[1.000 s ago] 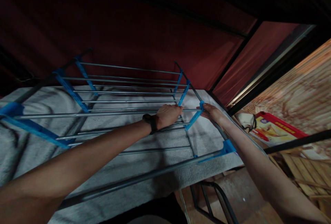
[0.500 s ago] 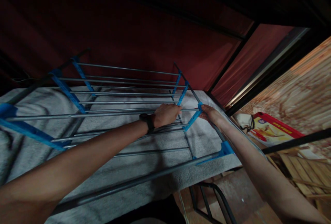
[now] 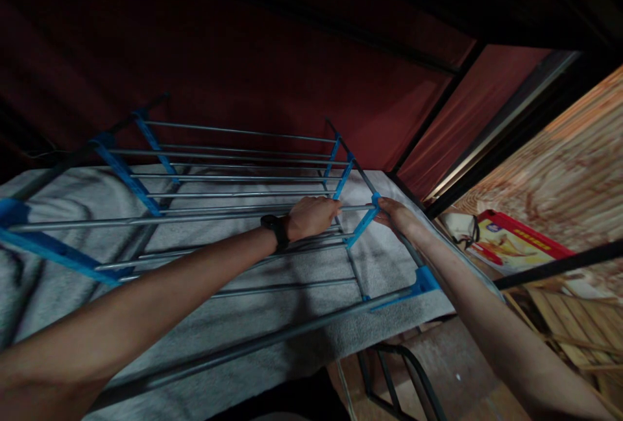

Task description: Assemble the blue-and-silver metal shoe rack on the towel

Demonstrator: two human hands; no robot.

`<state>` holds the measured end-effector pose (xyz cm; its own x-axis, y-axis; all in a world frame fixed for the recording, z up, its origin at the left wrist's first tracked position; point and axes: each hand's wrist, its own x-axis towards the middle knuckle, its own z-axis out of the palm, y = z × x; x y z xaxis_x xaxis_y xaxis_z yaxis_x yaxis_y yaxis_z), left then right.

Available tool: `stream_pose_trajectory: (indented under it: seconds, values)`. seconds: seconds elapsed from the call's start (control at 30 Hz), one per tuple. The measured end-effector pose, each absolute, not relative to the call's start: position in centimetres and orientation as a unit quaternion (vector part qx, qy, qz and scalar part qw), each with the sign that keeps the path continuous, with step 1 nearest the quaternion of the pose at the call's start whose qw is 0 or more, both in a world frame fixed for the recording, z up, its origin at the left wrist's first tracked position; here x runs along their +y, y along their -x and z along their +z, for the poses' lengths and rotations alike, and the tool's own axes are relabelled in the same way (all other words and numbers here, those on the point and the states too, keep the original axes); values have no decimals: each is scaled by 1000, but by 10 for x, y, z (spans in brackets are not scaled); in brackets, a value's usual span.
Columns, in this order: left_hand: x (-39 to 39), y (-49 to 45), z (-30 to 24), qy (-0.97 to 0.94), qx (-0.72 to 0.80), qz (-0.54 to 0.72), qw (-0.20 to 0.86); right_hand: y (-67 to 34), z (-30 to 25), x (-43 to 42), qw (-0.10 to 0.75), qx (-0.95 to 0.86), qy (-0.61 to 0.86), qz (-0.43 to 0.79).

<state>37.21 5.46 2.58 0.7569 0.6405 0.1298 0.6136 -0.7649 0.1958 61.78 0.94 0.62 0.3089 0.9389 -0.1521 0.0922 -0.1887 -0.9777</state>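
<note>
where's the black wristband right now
In the head view, the black wristband is slightly left of and below centre, around the person's left wrist, just behind the left hand gripping the metal rack.

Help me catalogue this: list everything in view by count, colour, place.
rack: one, grey and blue, left to centre
cloth: one, grey, under rack
wall: one, dark red, behind rack
box: one, red and yellow, right
object: one, white, beside box
woodgrain surface: one, brown, far right
slats: several, tan, lower right
floor: one, brownish, bottom right
curved frame: one, black, bottom
watch: one, black, mid-picture
left hand: one, bare, around rack tube
right hand: one, bare, at blue fitting
</note>
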Motion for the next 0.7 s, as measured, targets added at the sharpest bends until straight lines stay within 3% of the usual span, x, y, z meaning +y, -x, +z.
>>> stream_pose_trajectory:
  seconds: [0.7]
  values:
    - [50, -373, 29, -943, 303, 104, 92, -627, -2, 17, 461, -381, 687, 411]
